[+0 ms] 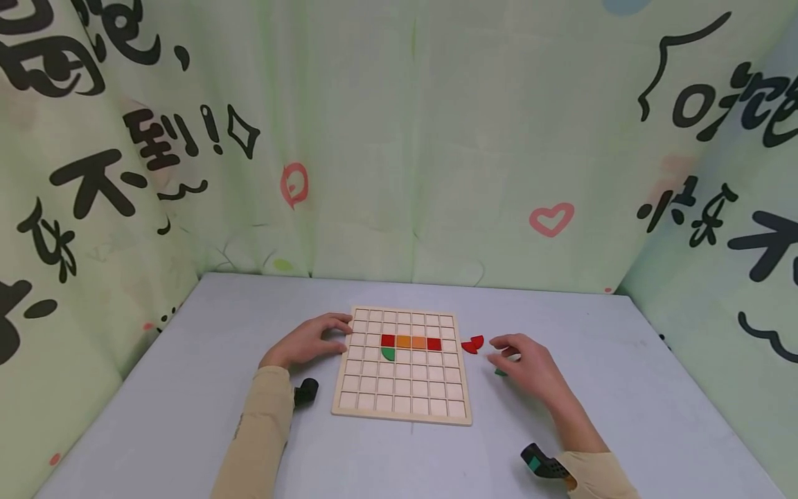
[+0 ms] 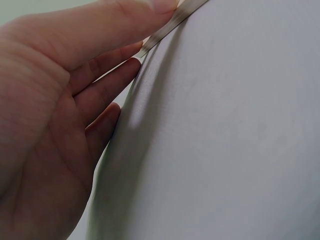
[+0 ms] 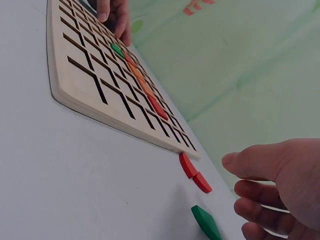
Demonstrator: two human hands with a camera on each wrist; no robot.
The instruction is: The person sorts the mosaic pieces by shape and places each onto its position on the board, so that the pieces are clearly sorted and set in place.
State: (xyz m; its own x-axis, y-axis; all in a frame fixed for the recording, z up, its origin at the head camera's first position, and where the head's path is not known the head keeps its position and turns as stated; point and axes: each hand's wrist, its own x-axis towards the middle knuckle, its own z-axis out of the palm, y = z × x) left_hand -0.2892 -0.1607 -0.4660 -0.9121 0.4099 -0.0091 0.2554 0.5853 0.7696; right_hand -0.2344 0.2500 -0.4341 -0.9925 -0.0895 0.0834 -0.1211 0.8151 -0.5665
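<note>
A wooden grid board (image 1: 402, 409) lies on the table. My left hand (image 1: 312, 339) rests at its left edge, thumb and fingertips touching the frame; the left wrist view shows these fingers (image 2: 107, 90) nearly straight. Across one row of the board run a red square (image 1: 388, 340), two orange squares (image 1: 411, 342) and another red square (image 1: 433, 344). Below the left red one sits a green quarter-round piece (image 1: 388, 354). Right of the board, my right hand (image 1: 526, 364) hovers with loosely bent fingers, holding nothing. Beneath it lies a loose green piece (image 3: 206, 223), partly hidden in the head view.
Two red quarter-round pieces (image 1: 474, 344) lie together just off the board's right edge. The white table (image 1: 187, 416) is bounded at the back and sides by a pale green printed curtain (image 1: 374, 173). Each wrist carries a dark camera mount (image 1: 541, 461).
</note>
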